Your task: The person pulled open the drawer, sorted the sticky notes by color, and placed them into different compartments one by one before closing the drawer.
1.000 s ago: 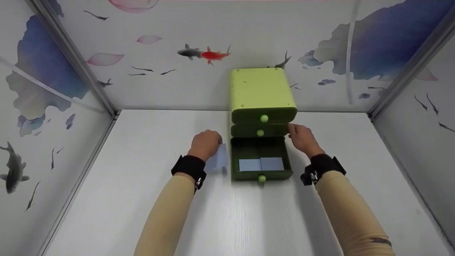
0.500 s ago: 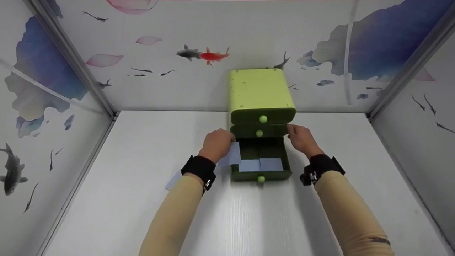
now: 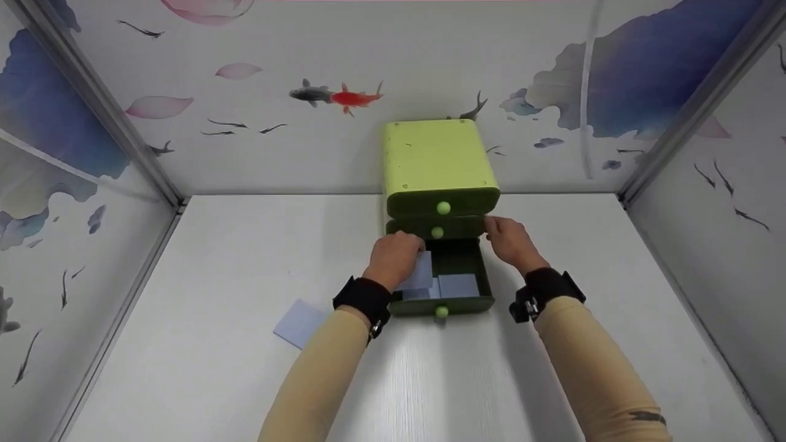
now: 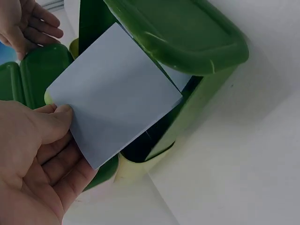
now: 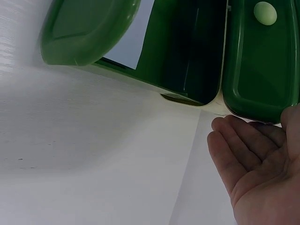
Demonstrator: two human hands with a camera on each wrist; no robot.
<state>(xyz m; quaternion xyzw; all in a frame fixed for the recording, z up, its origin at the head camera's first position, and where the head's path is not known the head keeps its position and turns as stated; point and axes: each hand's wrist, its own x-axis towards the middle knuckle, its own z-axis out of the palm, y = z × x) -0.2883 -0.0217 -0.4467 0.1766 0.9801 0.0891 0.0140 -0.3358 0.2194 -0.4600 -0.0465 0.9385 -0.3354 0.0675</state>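
Observation:
My left hand [image 3: 393, 261] pinches a pale blue square note pad [image 4: 115, 96] between thumb and fingers, over the left part of the pulled-out bottom drawer [image 3: 457, 305]. Inside that drawer lie two more pale blue squares; the right one [image 3: 459, 286] shows fully, the left one is partly covered by the held pad. My right hand [image 3: 509, 242] rests at the right end of the closed middle drawer [image 3: 463, 228]. In the right wrist view its fingers are extended below the drawer's corner, with the thumb by the front edge.
The yellow-green cabinet [image 3: 436, 153] stands against the printed back wall [image 3: 344, 159], its top drawer [image 3: 417, 202] closed. Another pale blue square pad [image 3: 299, 322] lies on the white table [image 3: 239, 264], beside my left forearm. Side walls bound the table left and right.
My left hand has moved right, carrying the note pad from beside the bottom drawer to over it. The pad on the table has come into view. My right hand stays at the middle drawer.

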